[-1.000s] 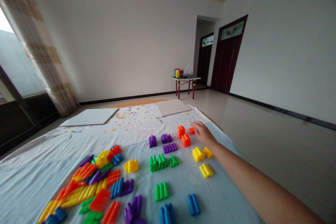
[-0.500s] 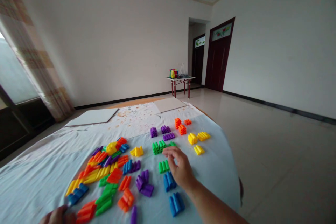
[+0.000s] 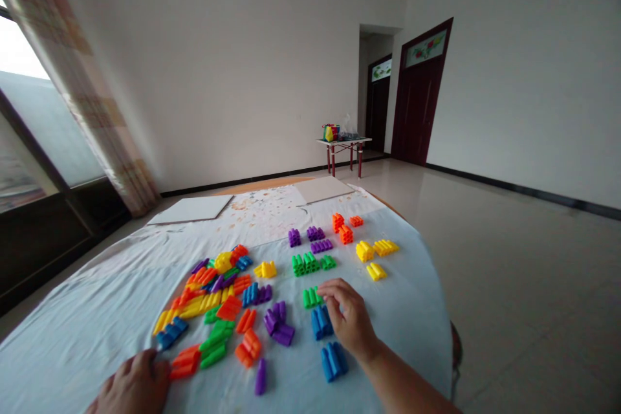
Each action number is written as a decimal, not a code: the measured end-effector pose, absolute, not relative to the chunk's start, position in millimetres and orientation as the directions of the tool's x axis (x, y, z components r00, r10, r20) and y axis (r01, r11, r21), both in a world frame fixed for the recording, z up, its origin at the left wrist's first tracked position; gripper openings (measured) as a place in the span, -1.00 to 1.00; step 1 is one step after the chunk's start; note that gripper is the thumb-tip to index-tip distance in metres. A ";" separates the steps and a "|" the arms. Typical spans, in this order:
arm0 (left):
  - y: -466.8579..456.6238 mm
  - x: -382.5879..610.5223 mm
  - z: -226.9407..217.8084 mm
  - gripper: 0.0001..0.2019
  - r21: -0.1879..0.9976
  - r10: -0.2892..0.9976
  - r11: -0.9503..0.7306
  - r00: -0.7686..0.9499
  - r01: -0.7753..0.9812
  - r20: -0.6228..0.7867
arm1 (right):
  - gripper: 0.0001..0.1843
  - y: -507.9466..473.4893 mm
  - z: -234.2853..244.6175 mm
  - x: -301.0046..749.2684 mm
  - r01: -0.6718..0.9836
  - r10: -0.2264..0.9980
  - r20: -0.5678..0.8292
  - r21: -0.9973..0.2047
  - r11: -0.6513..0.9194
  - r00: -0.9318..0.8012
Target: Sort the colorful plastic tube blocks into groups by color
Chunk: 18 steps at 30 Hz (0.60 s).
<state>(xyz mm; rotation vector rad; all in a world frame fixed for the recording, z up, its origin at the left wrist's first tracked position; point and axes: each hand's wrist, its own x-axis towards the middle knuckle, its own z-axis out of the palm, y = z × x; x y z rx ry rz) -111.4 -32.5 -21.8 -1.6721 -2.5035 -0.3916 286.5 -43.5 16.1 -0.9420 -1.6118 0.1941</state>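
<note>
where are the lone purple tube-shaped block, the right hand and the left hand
Lone purple tube-shaped block (image 3: 261, 377): head view, middle of its upper side.
Right hand (image 3: 352, 319): head view, back of the hand.
Left hand (image 3: 134, 387): head view, back of the hand.

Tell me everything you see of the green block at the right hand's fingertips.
The green block is bright green and looks like plastic: a row of short, rounded tubes set side by side. It lies flat on the pale blue cloth, tubes pointing roughly away from the person. The right hand covers its right edge; whether the fingers touch it, I can't tell. A blue block lies just on its near side, and more green blocks sit farther off, apart from it.
</note>
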 end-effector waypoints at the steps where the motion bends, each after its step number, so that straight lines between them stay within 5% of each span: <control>1: -34.5 -107.6 -16.4 -0.53 0.142 0.899 0.362 -0.386 0.921 0.209 | -0.70 -44.7 15.1 284.6 0.459 0.663 0.749 -0.589 0.665 0.002; 8: -47.3 -84.4 6.0 -0.53 0.087 0.898 0.390 -0.400 0.917 0.187 | -0.65 -52.9 15.2 274.1 0.422 0.667 0.729 -0.563 0.710 -0.150; 18: -52.3 -82.3 4.5 -0.56 0.161 0.895 0.371 -0.398 0.915 0.202 | -0.57 -59.2 19.8 278.7 0.444 0.599 0.768 -0.466 0.765 -0.227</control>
